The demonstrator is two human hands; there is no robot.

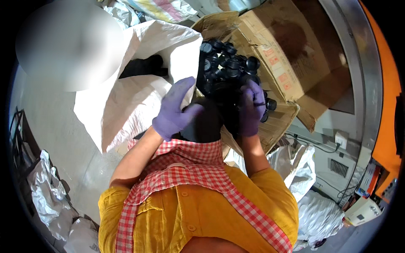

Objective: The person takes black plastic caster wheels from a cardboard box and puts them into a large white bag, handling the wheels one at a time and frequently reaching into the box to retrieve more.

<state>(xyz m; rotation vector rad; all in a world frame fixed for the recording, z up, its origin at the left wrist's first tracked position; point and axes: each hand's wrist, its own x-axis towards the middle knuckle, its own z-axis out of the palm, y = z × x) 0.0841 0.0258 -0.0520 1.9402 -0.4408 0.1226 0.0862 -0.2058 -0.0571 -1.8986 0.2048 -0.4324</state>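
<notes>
My left hand [175, 111], in a purple glove, is at the near right rim of a white woven sack [130, 95]. Its fingers are stretched out, the thumb stands apart, and it holds nothing. Dark pieces [143, 67] lie inside the sack, too shadowed to make out. My right hand [253, 107], also gloved in purple, is over an open cardboard box [280, 122] holding many black round cap-like parts [230, 65]. Its fingers are curled in. A dark edge shows at them, but what they grip is unclear.
Raised cardboard flaps [276, 61] stand along the box's right side. White plastic bags [320, 217] lie at lower right, near a grey cabinet with cables [325, 147]. More crumpled white bags [48, 194] are on the floor at left. A blurred round patch hides the upper left.
</notes>
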